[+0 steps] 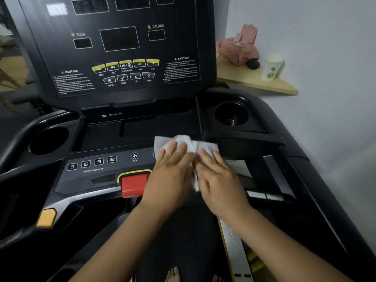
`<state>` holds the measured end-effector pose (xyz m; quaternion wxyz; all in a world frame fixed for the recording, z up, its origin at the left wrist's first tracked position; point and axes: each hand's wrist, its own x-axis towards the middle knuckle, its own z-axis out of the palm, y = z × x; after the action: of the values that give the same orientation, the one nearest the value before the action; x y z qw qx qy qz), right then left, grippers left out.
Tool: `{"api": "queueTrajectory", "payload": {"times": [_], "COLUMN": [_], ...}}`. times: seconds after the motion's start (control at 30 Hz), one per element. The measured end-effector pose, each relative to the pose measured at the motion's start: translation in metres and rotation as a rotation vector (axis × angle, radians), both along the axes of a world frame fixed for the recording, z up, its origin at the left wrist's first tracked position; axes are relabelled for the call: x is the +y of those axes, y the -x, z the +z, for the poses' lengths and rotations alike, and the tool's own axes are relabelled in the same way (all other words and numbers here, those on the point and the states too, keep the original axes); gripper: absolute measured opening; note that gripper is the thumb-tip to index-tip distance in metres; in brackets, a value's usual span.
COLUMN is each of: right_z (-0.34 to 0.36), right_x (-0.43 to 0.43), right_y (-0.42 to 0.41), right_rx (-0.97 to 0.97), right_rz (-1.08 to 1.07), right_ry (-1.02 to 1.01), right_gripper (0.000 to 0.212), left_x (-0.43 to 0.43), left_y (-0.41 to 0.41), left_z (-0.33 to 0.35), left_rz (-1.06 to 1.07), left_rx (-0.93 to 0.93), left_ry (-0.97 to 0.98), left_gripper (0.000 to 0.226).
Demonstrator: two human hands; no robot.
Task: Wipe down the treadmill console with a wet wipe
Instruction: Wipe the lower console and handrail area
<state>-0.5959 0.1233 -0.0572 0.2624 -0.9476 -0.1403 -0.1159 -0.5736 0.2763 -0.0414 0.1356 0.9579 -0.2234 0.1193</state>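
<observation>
Pressing crumpled white wipe [187,142]; glossy black console [126,127]

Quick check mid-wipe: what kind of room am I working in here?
Probably a home, not a gym: the treadmill console sits tight against a plain wall, a small wooden shelf holds a pink wipes pack and a cup, and the person is barefoot.

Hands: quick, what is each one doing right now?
Left hand: open, fingers flat on the wet wipe.
Right hand: open, also pressed flat on the wipe, not gripping it.
</observation>
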Motion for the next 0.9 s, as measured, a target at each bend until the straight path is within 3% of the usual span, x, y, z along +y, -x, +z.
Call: {"api": "queueTrajectory", "payload": {"times": [0.13,0.37,0.6,0.73,0.9], "right_z": [0.006,-0.003,0.011,0.002,-0.013], "right_x": [0.008,-0.014,0.008,0.0,-0.029], "right_y": [-0.027,0.028,-0.021,0.0,0.022], "right_rx": [0.008,-0.049,-0.077,-0.168,-0.056], "right_rz": [0.008,0.045,-0.018,0.024,0.086], "right_ry": [0.01,0.077,0.081,0.153,-0.011], "right_gripper": [0.036,0.036,0.033,0.034,0.035], "left_x": [0.0,0.016,0.004,0.014,0.017], "left_y": [-0.018,0.034,-0.008,0.01,0.038], "left_z": [0.01,-0.011,-0.001,-0.003,-0.005], "left_rz": [-0.028,0.034,0.078,0.079,0.08], "left_rx": [0.061,0.056,0.053,0.057,0.034], "left_ry": [0.001,0.001,-0.034,-0.044,0.004], "left_gripper": [0.054,0.049,0.055,0.048,0.04]}}
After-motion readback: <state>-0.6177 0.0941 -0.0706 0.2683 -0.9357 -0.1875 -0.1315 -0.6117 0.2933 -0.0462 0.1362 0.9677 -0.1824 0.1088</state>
